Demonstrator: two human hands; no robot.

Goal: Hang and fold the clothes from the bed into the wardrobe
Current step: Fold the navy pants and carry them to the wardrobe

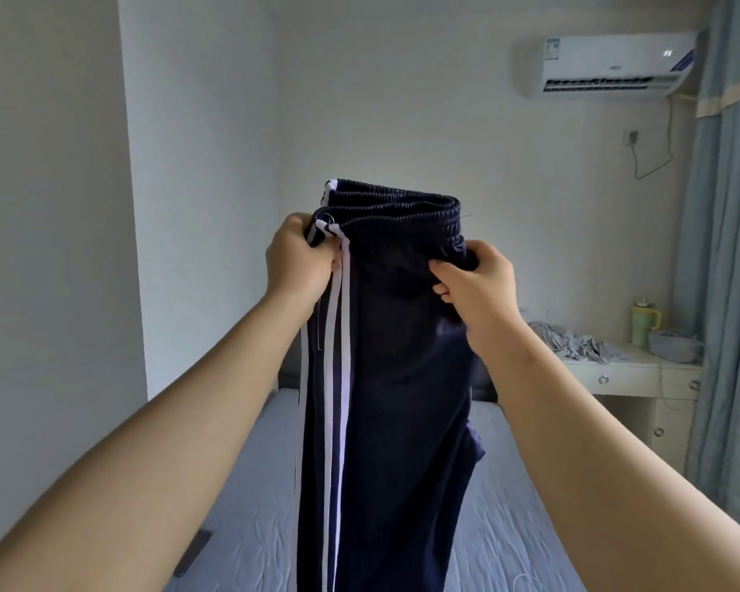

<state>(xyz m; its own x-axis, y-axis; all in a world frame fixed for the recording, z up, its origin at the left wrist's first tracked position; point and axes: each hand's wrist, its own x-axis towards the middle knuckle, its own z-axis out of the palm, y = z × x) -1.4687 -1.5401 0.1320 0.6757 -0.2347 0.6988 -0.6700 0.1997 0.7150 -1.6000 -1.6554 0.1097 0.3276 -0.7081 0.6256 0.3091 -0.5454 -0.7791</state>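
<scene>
Both grips pinch the navy trousers' waistband, left hand at the striped seam, right hand opposite; below them, legs should hang aligned before folding over the bed.

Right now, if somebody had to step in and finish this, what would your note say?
Left hand: grips the striped end of the waistband.
Right hand: grips the other end.
Trousers: held up by the waistband, legs together, hanging over the bed.
Done: trousers lifted and lined up.
Left: fold or hang them and put them in the wardrobe, which is out of view.
</scene>
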